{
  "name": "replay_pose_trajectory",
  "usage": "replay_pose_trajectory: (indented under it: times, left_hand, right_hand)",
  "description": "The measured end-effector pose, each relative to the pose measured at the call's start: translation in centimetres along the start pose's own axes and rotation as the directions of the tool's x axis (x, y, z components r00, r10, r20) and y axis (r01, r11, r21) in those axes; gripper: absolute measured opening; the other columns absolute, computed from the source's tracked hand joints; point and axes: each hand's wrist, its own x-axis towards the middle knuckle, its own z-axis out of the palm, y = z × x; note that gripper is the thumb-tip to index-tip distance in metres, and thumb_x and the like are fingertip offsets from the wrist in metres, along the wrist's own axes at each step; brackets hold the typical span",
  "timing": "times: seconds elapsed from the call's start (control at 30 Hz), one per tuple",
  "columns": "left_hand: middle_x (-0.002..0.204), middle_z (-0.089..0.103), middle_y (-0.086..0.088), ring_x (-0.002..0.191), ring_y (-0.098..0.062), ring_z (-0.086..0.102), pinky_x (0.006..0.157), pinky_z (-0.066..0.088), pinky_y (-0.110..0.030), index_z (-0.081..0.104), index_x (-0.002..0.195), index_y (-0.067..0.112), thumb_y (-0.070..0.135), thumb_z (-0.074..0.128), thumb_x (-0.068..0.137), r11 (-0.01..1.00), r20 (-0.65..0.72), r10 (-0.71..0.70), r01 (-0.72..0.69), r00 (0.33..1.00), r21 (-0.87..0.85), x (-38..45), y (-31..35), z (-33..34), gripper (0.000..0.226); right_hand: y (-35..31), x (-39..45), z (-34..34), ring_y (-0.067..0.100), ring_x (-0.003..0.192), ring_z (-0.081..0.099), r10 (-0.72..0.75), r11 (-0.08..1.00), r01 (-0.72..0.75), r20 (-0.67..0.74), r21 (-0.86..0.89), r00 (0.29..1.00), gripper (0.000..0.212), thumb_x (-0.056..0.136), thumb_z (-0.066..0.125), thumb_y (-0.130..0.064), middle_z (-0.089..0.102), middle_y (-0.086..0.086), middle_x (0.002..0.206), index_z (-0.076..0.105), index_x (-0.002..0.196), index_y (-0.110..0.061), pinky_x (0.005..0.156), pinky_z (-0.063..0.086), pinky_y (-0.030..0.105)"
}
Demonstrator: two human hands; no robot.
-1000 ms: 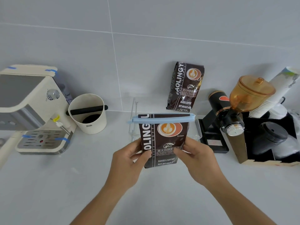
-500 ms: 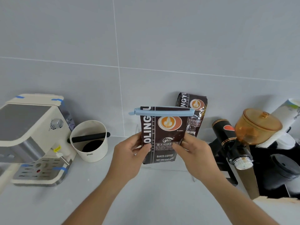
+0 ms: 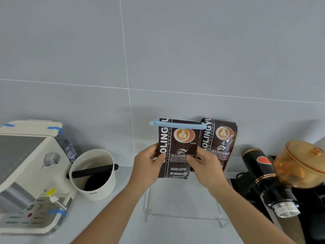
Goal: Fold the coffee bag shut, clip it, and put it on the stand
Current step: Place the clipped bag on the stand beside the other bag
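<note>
A dark brown coffee bag (image 3: 177, 166) stands upright over the back of a clear acrylic stand (image 3: 182, 215), its folded top held by a long light-blue clip (image 3: 177, 124). My left hand (image 3: 147, 166) grips the bag's left edge. My right hand (image 3: 205, 166) grips its right edge, thumb across the front. Whether the bag's bottom touches the stand top I cannot tell. A second identical coffee bag (image 3: 220, 143) stands just behind and to the right, against the wall.
A cream espresso machine (image 3: 29, 173) fills the left. Beside it stands a white knock box (image 3: 95, 175) with a black bar. On the right a black grinder (image 3: 263, 176) with an amber hopper (image 3: 302, 164) crowds the stand. The grey tiled wall is close behind.
Both hands have carried the clipped bag up and back, from over the counter to beside the second bag above the stand. The view has tilted upward.
</note>
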Motion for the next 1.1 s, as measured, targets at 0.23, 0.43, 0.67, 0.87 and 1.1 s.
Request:
replay_pose_trajectory:
  times: [0.23,0.43,0.67,0.87,1.1]
  left_hand:
    - [0.096,0.074,0.015,0.088,0.002,0.07,0.079,0.057,-0.019,0.068,0.114,0.023,0.007,0.059,0.09,0.999,-0.009,-0.031,0.031,0.999,0.008,2.8,-1.8,0.9,0.029]
    - [0.106,0.073,0.013,0.094,0.004,0.068,0.076,0.052,-0.008,0.064,0.12,0.026,0.009,0.059,0.091,0.998,-0.013,-0.05,0.049,0.999,-0.035,3.1,-3.6,1.3,0.034]
    - [0.111,0.073,0.01,0.1,-0.001,0.068,0.079,0.052,-0.007,0.062,0.124,0.024,0.009,0.06,0.09,0.999,0.015,-0.041,0.042,0.999,-0.035,4.2,-4.0,1.4,0.037]
    - [0.109,0.073,0.01,0.098,0.001,0.068,0.076,0.053,-0.008,0.063,0.122,0.023,0.014,0.062,0.091,0.999,0.028,-0.036,0.036,0.999,-0.011,4.7,-4.8,1.3,0.032]
    - [0.105,0.074,0.011,0.095,-0.001,0.069,0.08,0.055,-0.014,0.066,0.116,0.024,0.015,0.063,0.09,0.998,0.009,-0.061,0.061,0.998,0.017,4.8,-4.7,1.3,0.028]
  right_hand:
    - [0.7,2.9,0.8,0.009,0.074,0.074,0.032,0.999,-0.032,-0.003,-0.033,0.999,0.025,0.093,0.058,-0.016,0.078,-0.012,0.089,0.069,0.106,-0.034,0.055,0.055,0.029]
    - [2.2,3.5,1.5,0.004,0.088,0.073,0.004,0.999,-0.004,-0.016,-0.035,1.0,0.036,0.094,0.058,-0.019,0.077,-0.019,0.097,0.066,0.105,-0.051,0.081,0.061,0.039]
    - [2.4,4.7,2.0,0.004,0.094,0.07,0.007,0.997,-0.009,-0.031,-0.082,0.999,0.035,0.095,0.056,-0.022,0.075,-0.015,0.102,0.06,0.118,-0.048,0.083,0.061,0.037]
    - [2.7,4.9,1.9,0.0,0.099,0.067,0.005,0.994,-0.004,0.011,-0.107,1.0,0.04,0.095,0.055,-0.016,0.074,-0.016,0.106,0.056,0.126,-0.042,0.074,0.057,0.019]
    - [3.3,4.8,2.0,0.0,0.101,0.066,0.018,0.992,-0.014,0.026,-0.125,0.999,0.046,0.096,0.052,-0.013,0.073,-0.014,0.108,0.053,0.132,-0.041,0.075,0.05,0.013]
